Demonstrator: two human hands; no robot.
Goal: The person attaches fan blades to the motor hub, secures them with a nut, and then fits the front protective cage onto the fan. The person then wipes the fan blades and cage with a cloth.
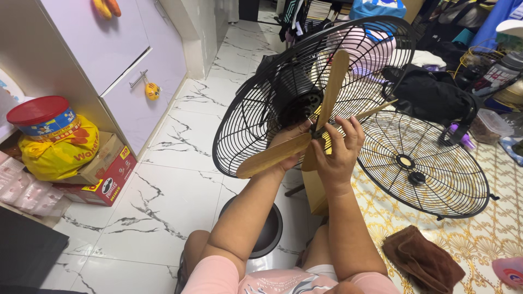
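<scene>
My left hand grips the tan fan blade near its hub, right hand grasps the hub from the front, inside the black rear grille. Detached front grille leans right. Red-lidded tub, yellow bag, red carton sit left.

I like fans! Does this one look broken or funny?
Yes. The front grille is off, leaning beside the fan. Both hands, left hand and right hand, hold the bare yellowish blades.

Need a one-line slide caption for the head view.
Both hands, left hand and right hand, grip the fan blade hub before the rear grille; front grille lies detached.
</scene>
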